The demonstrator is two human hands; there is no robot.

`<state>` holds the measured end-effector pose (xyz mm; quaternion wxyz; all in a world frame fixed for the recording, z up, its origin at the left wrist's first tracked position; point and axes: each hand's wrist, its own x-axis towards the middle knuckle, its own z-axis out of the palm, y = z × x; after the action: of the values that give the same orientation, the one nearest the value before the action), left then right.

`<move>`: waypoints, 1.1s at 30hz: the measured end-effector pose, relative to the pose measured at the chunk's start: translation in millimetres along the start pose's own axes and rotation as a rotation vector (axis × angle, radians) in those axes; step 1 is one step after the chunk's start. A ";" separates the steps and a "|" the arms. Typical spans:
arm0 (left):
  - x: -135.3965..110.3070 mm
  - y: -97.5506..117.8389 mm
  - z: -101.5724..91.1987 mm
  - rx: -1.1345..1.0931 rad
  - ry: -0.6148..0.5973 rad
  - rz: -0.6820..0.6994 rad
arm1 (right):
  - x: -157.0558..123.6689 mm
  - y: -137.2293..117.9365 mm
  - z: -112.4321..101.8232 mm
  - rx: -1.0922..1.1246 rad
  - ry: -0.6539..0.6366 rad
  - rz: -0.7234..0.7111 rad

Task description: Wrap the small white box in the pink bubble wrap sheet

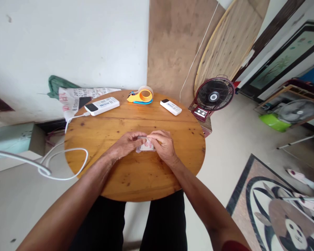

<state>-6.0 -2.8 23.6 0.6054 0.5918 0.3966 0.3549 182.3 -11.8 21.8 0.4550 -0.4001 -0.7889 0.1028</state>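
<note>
Over the middle of the round wooden table (128, 177), both hands meet at a small flat packet (147, 145) with a pale face and red print, edged by clear plastic. My left hand (128, 143) pinches its upper left edge between thumb and fingers. From the other side, my right hand (163, 143) has thumb and fingers closed on its upper right edge. The fingertips of the two hands nearly touch and cover the packet's top. What is inside the packet cannot be made out.
Along the table's far side lie a white power bank (103, 106) with a cable (78, 116), an orange tape dispenser (140, 96) and a second white device (171, 107). A dark red fan (213, 97) stands beyond the right edge. A printed sack (75, 101) sits behind the left edge.
</note>
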 end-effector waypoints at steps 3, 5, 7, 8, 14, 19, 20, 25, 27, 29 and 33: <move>0.1 2.2 0.9 0.013 0.016 -0.007 | -1.1 0.4 -0.3 -0.027 -0.011 -0.016; 0.1 3.5 1.3 0.022 0.026 -0.012 | -1.3 0.0 -0.5 -0.044 -0.028 -0.007; -0.1 4.3 1.3 0.041 0.039 -0.016 | -1.1 -0.7 -0.7 -0.058 -0.051 -0.001; -0.1 4.5 1.2 0.054 0.042 -0.013 | -0.9 -1.1 -0.7 -0.066 -0.060 -0.002; 0.2 5.1 1.1 0.122 0.045 0.021 | 0.0 0.6 0.5 -0.130 -0.095 -0.053; 3.4 1.3 0.1 0.196 0.051 0.068 | -0.8 1.9 1.0 -0.189 -0.129 -0.031; 4.2 0.0 -0.3 0.212 0.054 0.075 | -1.2 1.3 0.6 -0.199 -0.137 -0.030; 6.9 -3.5 -0.2 0.245 0.080 0.100 | -3.4 -1.8 -1.4 -0.264 -0.162 -0.060; 7.2 -3.5 0.3 0.250 0.089 0.116 | -4.1 -1.7 -0.7 -0.296 -0.164 -0.067; 7.4 -3.4 0.6 0.249 0.095 0.122 | -4.7 -1.1 0.8 -0.313 -0.165 -0.068; 8.1 -4.3 0.5 0.177 0.086 0.083 | -5.7 -0.1 3.9 -0.304 -0.156 -0.074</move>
<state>-2.3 4.1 18.8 0.5181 0.6431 0.4270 0.3684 180.7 -15.1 16.0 0.3298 -0.4260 -0.8425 -0.0037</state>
